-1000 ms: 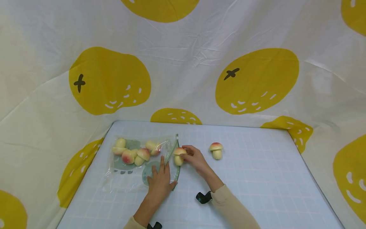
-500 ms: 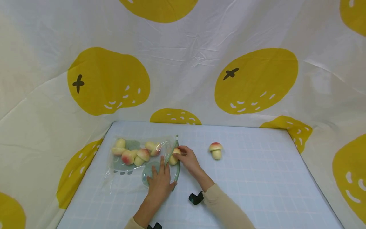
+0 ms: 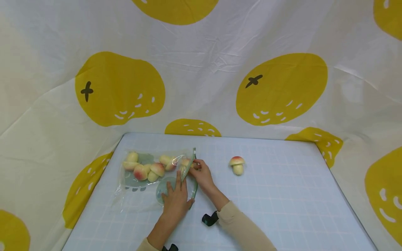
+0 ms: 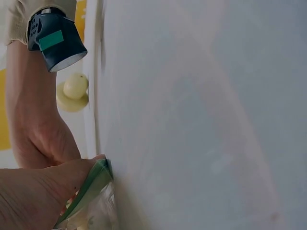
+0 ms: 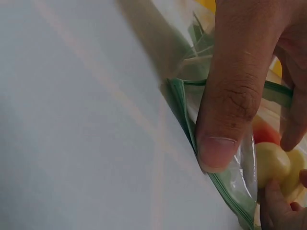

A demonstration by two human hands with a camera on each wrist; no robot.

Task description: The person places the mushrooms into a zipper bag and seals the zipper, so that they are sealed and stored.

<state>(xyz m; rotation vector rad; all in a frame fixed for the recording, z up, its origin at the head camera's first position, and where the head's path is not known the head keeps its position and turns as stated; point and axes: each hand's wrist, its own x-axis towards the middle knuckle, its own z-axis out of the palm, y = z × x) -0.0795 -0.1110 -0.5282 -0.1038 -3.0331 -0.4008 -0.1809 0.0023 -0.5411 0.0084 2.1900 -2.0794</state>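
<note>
A clear zip bag (image 3: 147,197) with a green zip edge (image 3: 195,190) lies on the left of the table, its mouth to the right. Several toy mushrooms (image 3: 157,168) with reddish caps and cream stems are inside. My left hand (image 3: 176,200) rests on the bag near the mouth, fingers spread, thumb by the lower rim. At the opening my right hand (image 3: 203,176) holds one mushroom (image 3: 185,162), its cap behind the clear film; the fingers partly hide it. In the right wrist view a thumb (image 5: 220,151) lies against the green rim, with pale stems (image 5: 272,163) beside it.
One more toy mushroom (image 3: 237,165) stands alone on the table, right of the bag. The light blue checked table (image 3: 282,195) ends at the back against a hanging white cloth (image 3: 201,87) printed with yellow fruit.
My right hand has moved left, taking the mushroom from beside the rim into the bag's mouth. My left hand and the lone mushroom on the right have stayed put.
</note>
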